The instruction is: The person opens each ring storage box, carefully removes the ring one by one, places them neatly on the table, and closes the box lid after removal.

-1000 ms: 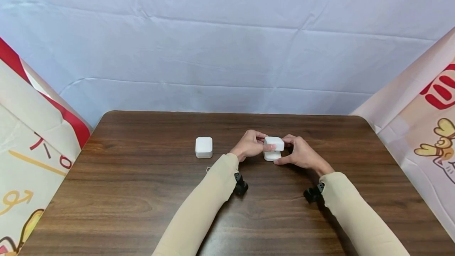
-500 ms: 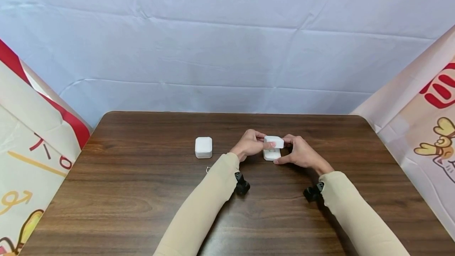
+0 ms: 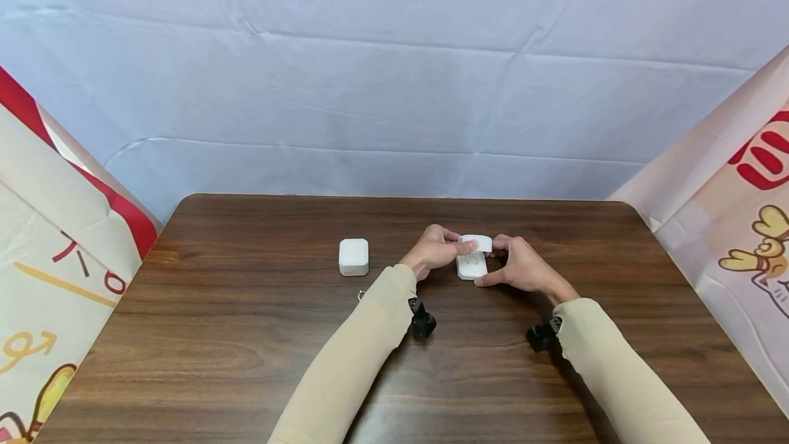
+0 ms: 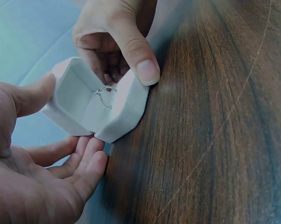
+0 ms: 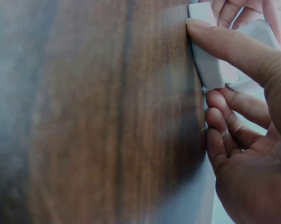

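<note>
A small white ring box [image 3: 472,257] stands on the brown wooden table [image 3: 246,334], held between both hands. My left hand [image 3: 457,247] pinches the raised lid [image 3: 476,243], thumb on its front edge. My right hand [image 3: 495,263] grips the base [image 3: 472,267], thumb along its near side. In the left wrist view the ring box [image 4: 96,100] is open and a sparkling ring [image 4: 104,95] sits in its white lining. In the right wrist view my thumb [image 5: 224,44] presses along the outer wall of the box [image 5: 207,60]; its inside is hidden.
A second white box [image 3: 353,256], closed, stands to the left of my left hand. A tiny metal item [image 3: 361,292] lies near my left sleeve. Blue cloth hangs behind the table, printed banners on both sides.
The lid of the ring box has swung up and back, and the inside of the base now shows. Both hands have stayed in place.
</note>
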`<state>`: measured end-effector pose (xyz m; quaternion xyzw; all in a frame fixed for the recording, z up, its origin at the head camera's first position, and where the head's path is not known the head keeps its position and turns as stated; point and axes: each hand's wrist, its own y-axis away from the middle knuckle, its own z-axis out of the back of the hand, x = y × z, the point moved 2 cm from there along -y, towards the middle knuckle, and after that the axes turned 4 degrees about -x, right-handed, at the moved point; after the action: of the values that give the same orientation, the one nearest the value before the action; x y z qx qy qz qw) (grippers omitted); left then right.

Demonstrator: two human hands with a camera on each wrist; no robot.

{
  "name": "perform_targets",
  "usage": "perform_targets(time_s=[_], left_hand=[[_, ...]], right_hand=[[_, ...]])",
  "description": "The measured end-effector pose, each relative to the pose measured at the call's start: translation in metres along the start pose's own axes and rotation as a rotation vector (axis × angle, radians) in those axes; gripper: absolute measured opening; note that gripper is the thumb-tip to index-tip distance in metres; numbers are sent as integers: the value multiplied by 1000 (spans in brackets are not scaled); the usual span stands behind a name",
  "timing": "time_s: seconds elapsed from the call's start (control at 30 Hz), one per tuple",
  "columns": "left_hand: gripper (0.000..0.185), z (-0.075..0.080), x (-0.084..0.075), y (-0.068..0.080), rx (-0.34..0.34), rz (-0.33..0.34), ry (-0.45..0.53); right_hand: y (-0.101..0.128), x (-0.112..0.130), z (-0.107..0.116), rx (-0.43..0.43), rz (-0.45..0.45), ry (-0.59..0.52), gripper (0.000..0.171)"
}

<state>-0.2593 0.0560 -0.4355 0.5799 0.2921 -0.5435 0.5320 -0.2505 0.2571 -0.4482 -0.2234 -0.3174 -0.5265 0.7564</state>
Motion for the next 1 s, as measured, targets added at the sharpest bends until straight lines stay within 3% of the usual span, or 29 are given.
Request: perform_targets(time_s=[0.37,0.73,1.0], left_hand=[[41,0,-1,-1,-28,16,-14],[47,-1,-3,2,-59,53,2],[50,-3,1,3,-101,15,39]], right_hand=[[-1,-1,0,-9,10,0,45],[-1,-3,-1,-9,4,4,43],[-1,-3,-1,0,-5,3,43]])
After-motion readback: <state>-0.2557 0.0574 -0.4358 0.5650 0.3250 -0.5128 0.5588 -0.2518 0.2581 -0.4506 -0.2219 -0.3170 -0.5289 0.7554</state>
